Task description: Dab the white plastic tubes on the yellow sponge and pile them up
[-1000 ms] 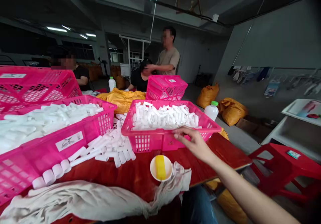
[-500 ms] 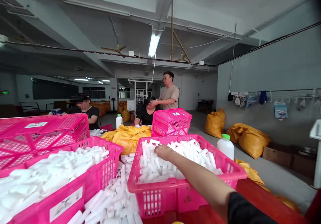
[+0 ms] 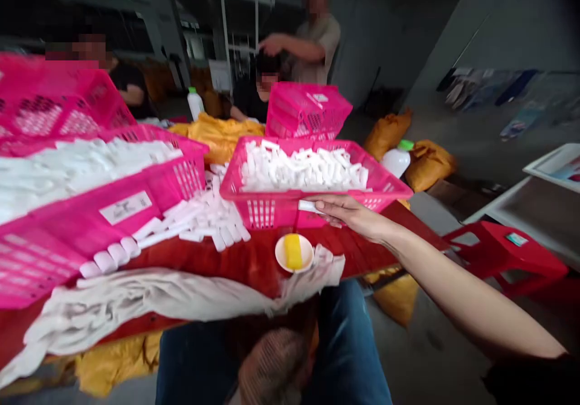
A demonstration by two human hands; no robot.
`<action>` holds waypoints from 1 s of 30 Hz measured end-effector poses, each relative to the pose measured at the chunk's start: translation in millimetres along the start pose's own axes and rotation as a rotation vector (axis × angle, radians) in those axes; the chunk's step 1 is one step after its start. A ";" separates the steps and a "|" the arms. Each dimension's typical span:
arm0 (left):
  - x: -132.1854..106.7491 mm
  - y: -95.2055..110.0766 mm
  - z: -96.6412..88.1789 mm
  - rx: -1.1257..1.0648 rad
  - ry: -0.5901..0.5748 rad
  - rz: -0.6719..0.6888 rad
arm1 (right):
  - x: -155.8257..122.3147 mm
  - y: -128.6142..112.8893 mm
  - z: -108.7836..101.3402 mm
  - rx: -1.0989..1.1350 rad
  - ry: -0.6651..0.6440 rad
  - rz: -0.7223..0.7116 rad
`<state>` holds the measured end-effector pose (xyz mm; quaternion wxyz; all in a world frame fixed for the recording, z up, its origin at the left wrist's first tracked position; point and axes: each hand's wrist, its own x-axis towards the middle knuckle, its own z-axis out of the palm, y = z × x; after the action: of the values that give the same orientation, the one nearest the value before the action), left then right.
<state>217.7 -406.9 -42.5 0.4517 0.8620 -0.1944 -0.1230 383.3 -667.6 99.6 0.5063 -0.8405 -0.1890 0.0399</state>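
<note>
R hand (image 3: 351,216) pinches white tube (image 3: 310,207), its end jutting left, nr pink basket (image 3: 283,211) front. L hand (image 3: 274,362) blurred, can't tell grip.

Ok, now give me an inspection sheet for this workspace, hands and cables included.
Surface: red table, much of it covered.
Things: white tubes heaped in the left basket and right basket, more loose between them.
Clutter: crumpled cloth along the near edge; small bowl holding a yellow block.
Grip: right hand pinches one held tube; left hand can't be made out surely.
Cables: nothing seen clearly.
Surroundings: three people, red stool, orange sacks.
</note>
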 end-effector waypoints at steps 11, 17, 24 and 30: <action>94.7 5.2 -4.7 0.757 0.586 0.319 | -51.6 73.9 60.5 -0.321 0.061 -0.241; 97.9 -0.2 11.2 0.778 0.646 0.251 | -54.7 89.6 72.2 -0.297 0.128 -0.330; 101.2 -5.1 12.0 0.886 0.771 0.374 | -58.6 89.8 68.6 -0.394 0.007 -0.327; 102.0 -11.7 15.3 0.913 0.808 0.389 | -64.5 82.4 71.9 -0.540 0.001 -0.333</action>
<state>305.6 -457.5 -64.5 0.0905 0.8950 -0.1944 0.3912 327.9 -664.8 -14.6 0.2644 -0.9020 -0.3276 -0.0957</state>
